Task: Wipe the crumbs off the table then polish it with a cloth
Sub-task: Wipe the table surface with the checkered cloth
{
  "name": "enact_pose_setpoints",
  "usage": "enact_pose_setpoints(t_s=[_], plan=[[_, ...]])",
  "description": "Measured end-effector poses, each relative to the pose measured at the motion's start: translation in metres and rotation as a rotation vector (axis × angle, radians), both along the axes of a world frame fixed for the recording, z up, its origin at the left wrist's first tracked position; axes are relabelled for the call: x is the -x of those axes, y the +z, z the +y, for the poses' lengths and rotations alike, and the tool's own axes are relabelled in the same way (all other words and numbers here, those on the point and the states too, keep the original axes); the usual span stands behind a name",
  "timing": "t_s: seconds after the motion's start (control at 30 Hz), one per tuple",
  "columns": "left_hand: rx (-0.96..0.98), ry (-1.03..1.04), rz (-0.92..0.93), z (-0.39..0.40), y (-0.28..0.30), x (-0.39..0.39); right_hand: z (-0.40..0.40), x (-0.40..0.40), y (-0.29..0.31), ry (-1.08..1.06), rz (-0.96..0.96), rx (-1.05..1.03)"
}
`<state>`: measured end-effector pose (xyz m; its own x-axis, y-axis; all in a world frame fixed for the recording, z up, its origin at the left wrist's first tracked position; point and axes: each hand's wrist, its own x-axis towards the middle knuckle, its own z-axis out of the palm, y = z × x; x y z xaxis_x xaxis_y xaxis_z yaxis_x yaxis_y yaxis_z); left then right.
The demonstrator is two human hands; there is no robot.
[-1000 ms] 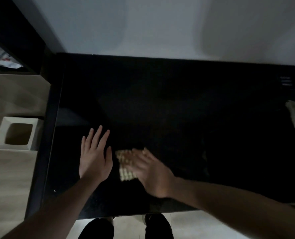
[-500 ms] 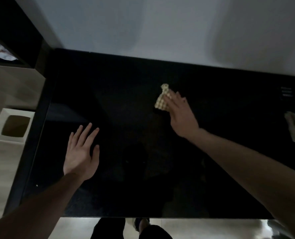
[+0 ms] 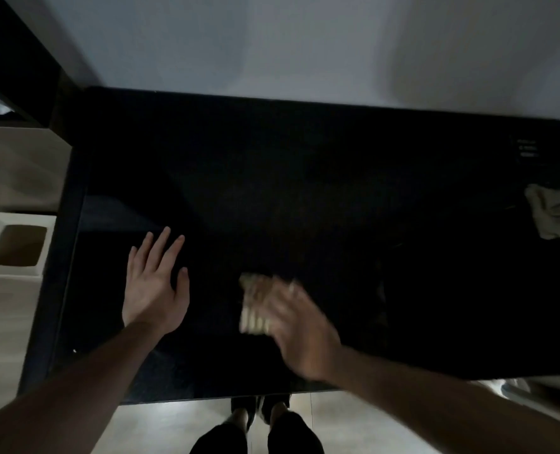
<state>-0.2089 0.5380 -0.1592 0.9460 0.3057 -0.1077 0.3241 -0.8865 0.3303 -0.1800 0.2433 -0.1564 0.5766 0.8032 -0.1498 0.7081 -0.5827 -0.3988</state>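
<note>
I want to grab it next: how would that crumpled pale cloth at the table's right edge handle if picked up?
The pale cloth lies crumpled in soft folds, so it is probably floppy and would drape. It looks thin, so likely light. On the glossy black table it would probably slide easily.

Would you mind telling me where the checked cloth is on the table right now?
In the head view, the checked cloth lies under the right hand near the front edge of the black table, just right of the flat left hand.
</note>
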Motion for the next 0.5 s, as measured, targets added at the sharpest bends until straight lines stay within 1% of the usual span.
enact_pose_setpoints(t_s=[0.07,0.1,0.17,0.2,0.27,0.3,0.33,0.37,0.43,0.5], plan=[[0.001,-0.010,-0.005,0.000,0.001,0.000,-0.011,0.064,0.000,0.096,0.029,-0.054],[-0.003,-0.017,-0.014,0.000,0.001,0.001,-0.021,0.085,-0.003,0.104,0.038,-0.082],[-0.008,-0.020,-0.018,0.000,0.001,0.002,-0.028,0.091,0.000,0.190,-0.049,-0.094],[-0.007,-0.018,-0.014,0.000,0.001,0.002,-0.027,0.082,0.002,0.162,0.025,-0.143],[-0.009,-0.005,0.005,-0.002,0.002,0.001,-0.026,0.046,0.018,0.015,0.280,-0.341],[-0.015,-0.001,0.010,-0.003,0.002,0.001,-0.029,0.016,0.026,-0.035,0.238,-0.417],[-0.022,-0.004,0.009,-0.003,0.001,0.001,-0.037,-0.016,0.030,-0.063,0.095,-0.340],[-0.029,-0.009,0.005,-0.004,0.001,0.001,-0.045,-0.047,0.033,-0.119,-0.036,-0.328],[-0.041,-0.011,-0.005,-0.004,0.000,0.002,-0.066,-0.116,0.030,-0.271,-0.152,-0.222],[-0.056,-0.016,-0.022,-0.010,0.002,0.001,-0.089,-0.178,0.024,-0.352,-0.239,-0.116]])
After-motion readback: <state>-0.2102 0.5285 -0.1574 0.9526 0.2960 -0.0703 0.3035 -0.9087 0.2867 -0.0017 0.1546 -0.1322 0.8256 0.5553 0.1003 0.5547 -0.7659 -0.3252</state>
